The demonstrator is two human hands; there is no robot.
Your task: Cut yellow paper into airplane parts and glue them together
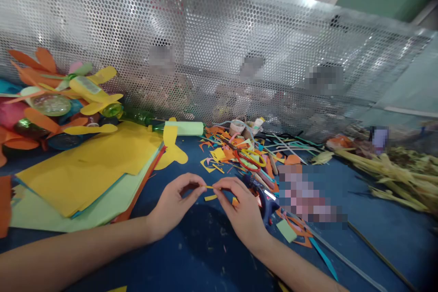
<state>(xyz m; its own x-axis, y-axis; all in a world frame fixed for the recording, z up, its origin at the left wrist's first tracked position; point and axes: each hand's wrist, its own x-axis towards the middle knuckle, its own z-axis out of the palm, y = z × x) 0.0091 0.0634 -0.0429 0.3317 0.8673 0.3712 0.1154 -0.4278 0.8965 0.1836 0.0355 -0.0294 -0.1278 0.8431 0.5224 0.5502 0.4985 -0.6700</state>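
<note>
My left hand [174,205] and my right hand [241,212] meet over the blue table [205,255], each pinching one end of a small yellow paper strip [208,187]. Both hands have fingers curled into a pinch, thumb against forefinger. A second yellow scrap [211,197] lies on the table just under the strip. A dark blue glue gun [265,200] lies right beside my right hand, partly hidden by it.
A stack of yellow and green paper sheets [89,169] lies at left. Paper flowers on bottles [61,96] pile up at far left. Red-handled scissors [248,159] sit among paper scraps. Dried stalks [393,169] lie at right. A perforated metal screen [219,45] closes the back.
</note>
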